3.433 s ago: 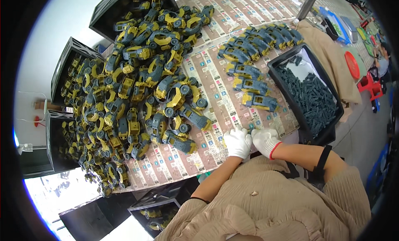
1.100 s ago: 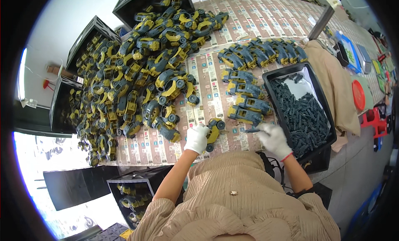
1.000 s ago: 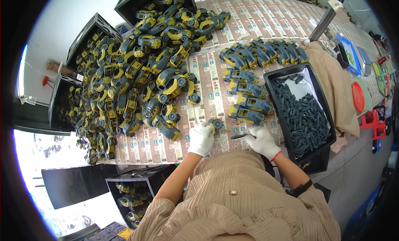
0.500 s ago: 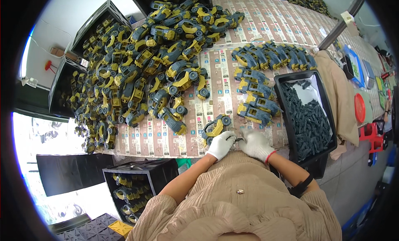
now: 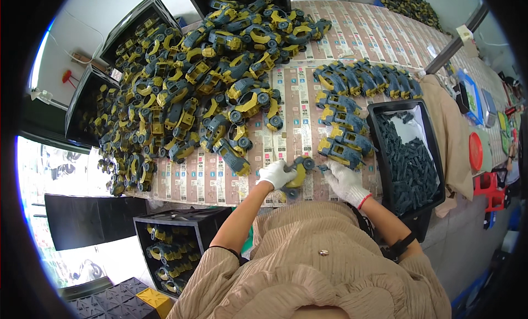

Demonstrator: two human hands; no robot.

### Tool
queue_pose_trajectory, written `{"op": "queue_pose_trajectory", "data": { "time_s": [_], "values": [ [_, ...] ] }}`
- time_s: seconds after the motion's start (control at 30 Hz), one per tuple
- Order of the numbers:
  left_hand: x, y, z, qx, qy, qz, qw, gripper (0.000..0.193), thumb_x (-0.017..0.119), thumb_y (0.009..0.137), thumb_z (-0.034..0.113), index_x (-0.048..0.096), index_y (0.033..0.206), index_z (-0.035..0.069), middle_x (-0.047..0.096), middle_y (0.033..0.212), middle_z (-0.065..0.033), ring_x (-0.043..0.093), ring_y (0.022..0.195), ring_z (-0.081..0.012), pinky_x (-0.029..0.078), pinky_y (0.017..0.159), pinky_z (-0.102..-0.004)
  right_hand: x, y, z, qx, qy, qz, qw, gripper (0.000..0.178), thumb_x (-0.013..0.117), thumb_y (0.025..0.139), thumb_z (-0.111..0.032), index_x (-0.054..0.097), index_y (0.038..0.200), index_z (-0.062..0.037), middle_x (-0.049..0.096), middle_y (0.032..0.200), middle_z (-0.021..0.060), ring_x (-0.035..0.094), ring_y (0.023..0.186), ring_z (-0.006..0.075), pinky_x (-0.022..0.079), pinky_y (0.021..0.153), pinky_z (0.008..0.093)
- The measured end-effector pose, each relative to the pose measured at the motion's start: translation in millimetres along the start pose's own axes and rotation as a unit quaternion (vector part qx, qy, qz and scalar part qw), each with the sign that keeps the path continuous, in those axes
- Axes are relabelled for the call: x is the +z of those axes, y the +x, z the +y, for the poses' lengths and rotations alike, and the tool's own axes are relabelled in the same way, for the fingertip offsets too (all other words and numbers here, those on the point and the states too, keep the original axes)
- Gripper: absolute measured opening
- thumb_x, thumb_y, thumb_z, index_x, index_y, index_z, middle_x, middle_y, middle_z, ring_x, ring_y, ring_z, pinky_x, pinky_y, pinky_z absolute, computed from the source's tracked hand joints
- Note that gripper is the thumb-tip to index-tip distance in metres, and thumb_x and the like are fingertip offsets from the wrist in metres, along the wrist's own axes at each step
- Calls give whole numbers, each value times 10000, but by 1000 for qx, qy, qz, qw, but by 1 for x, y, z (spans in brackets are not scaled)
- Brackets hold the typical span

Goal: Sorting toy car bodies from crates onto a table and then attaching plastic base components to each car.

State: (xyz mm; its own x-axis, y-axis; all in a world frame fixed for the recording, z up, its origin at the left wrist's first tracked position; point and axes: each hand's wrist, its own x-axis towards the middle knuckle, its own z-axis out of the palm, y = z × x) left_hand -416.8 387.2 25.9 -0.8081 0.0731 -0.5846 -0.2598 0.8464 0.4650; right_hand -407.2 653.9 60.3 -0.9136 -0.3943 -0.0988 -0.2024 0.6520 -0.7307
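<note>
Toy car point(image 5: 300, 175), gripped by left hand point(image 5: 275, 175), runs near-to-far, just left of right hand point(image 5: 345, 183) pinching dark piece point(image 5: 323, 167).

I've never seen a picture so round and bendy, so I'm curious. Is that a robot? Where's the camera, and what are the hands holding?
No robot here! These are a person's own hands in white gloves: the left hand and the right hand. The camera is worn on that person's head and looks down, and its very wide view bends straight edges.

On the patterned table, a big heap of yellow-and-grey toy cars lies on the left. A curved row of similar cars sits nearer the right, beside a black tray full of small dark parts.

The left hand holds one toy car. The right hand seems to pinch a small dark piece at its fingertips.
</note>
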Motion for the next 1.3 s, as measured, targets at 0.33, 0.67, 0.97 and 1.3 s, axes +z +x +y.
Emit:
{"op": "queue_pose_trajectory", "data": {
  "time_s": [0.33, 0.67, 0.97, 1.3],
  "values": [
    [10, -26, 18, 187, 159, 212, 946, 357, 814, 775, 343, 726, 1035, 114, 660, 950, -172, 671, 890, -387, 514, 768, -495, 8, 4, -8, 1, 22, -37, 999, 173, 580, 1015, -160, 598, 1077, 0, 638, 994, 255, 628, 893, 396, 505, 811, 429],
    [49, -17, -4, -37, -255, 370, 892, 496, 743, 855, 330, 636, 1107, -83, 647, 801, -165, 686, 744, -284, 540, 686, -408, 20, 0, 5, 49, 34, -46, 997, 207, 585, 1010, -211, 611, 1093, -23, 650, 1005, 253, 638, 946, 444, 503, 797, 461],
    [8, -35, -1, 208, 51, 325, 921, 342, 699, 759, 66, 695, 1088, 160, 634, 1199, -121, 535, 1247, -382, 438, 1024, -484, 28, 0, -6, 29, 5, -77, 997, 268, 574, 1003, -236, 602, 1204, -60, 679, 1048, 252, 660, 967, 441, 511, 806, 507],
    [42, -29, 17, 185, 143, 237, 943, 209, 710, 746, 223, 692, 931, 127, 666, 950, -138, 661, 944, -347, 470, 857, -483, 42, 2, -5, 13, -101, -98, 990, 218, 576, 1001, -241, 597, 1147, -80, 682, 914, 233, 674, 842, 432, 521, 716, 521]
  ]
}}
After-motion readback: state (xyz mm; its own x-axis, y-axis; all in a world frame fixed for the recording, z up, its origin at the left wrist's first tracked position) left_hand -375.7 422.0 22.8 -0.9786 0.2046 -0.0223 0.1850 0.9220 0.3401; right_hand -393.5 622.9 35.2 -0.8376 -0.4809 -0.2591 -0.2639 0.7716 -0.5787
